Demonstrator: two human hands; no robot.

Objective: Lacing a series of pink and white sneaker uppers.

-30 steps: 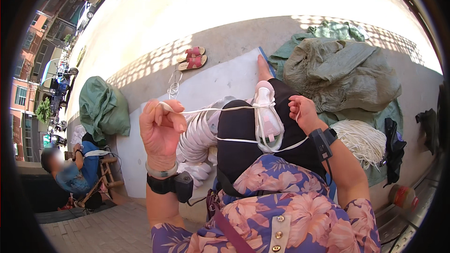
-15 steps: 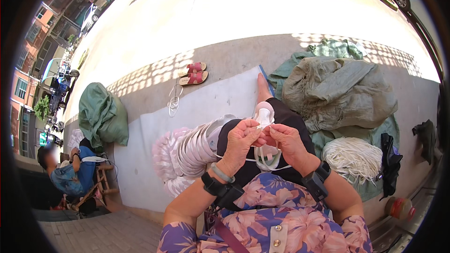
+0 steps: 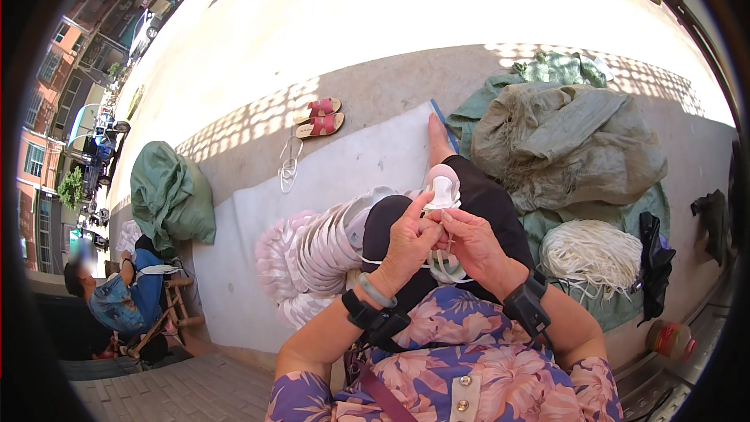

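Observation:
A white and pink shoe (image 3: 444,185) rests on my lap, toe pointing away from me. Over its lacing area my left hand (image 3: 408,241) and my right hand (image 3: 478,244) meet, thumbs and fingertips pinched together on a white shoelace (image 3: 426,266). The fingers hide most of the lace between them, and the hands cover the shoe's middle. To the left of my knee, a long row of nested white and pink shoes (image 3: 320,238) lies on a white mat (image 3: 234,281). A heap of white shoelaces (image 3: 590,256) sits to the right of my leg.
Beyond the heap lies a large grey-brown sack (image 3: 566,144); a black plastic bag (image 3: 652,266) is beside it. Pink sandals (image 3: 320,125) and a loose lace (image 3: 289,168) are past the mat. A green sack (image 3: 168,195) and a seated person (image 3: 125,301) are at left, a jar (image 3: 669,340) at right.
My hands have come closer together, the right moving left until the fingertips meet over the shoe. The lace ends that stretched out to the sides show less now.

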